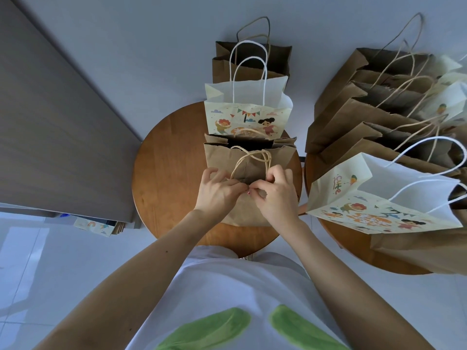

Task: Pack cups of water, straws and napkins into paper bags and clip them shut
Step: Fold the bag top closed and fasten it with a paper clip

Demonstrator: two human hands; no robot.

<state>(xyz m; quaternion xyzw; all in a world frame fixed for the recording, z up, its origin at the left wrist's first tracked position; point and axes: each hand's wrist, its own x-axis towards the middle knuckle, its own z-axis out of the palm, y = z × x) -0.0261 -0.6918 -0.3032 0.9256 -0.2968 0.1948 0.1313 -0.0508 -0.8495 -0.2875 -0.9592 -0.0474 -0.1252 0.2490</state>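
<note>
The brown kraft-paper bag (242,210) nearest me is matt and coarse, creased where its top folds over, with twisted paper-cord handles (252,152) in the same dull tan. Behind it, the cream printed paper bag (247,117) looks smoother, and its white inside is unglossed. Both stand on a round brown wooden tabletop (164,178), smooth with visible grain and a soft satin sheen. The pale tiled floor (30,261) is glossy and reflective. The grey panel (58,117) has a matt wood-grain face. The white shirt (240,286) is soft cloth.
</note>
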